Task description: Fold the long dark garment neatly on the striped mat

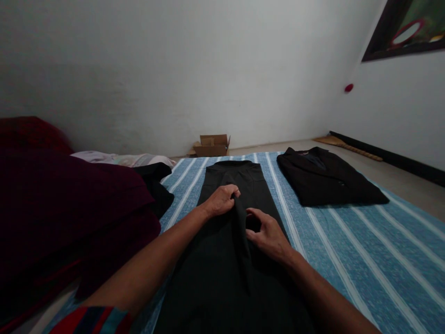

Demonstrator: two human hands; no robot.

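Note:
A dark shirt (pixel 229 278) with its collar at the far end lies in a long, narrow shape on the blue striped bedcover (pixel 333 260). My left hand (pixel 222 199) pinches a fold of the shirt and holds it raised above the rest. To its right, my right hand (pixel 266 232) curves beside that lifted fold, with thumb and fingers apart and nothing seen between them. The collar lies flat beyond both hands.
A folded dark jacket (pixel 323 178) lies at the right. Dark purple clothing (pixel 69 204) is heaped at the left, with a black garment (pixel 156 185) beside it. Against the far wall stands an open cardboard box (pixel 211 146). A window (pixel 406 30) is at upper right.

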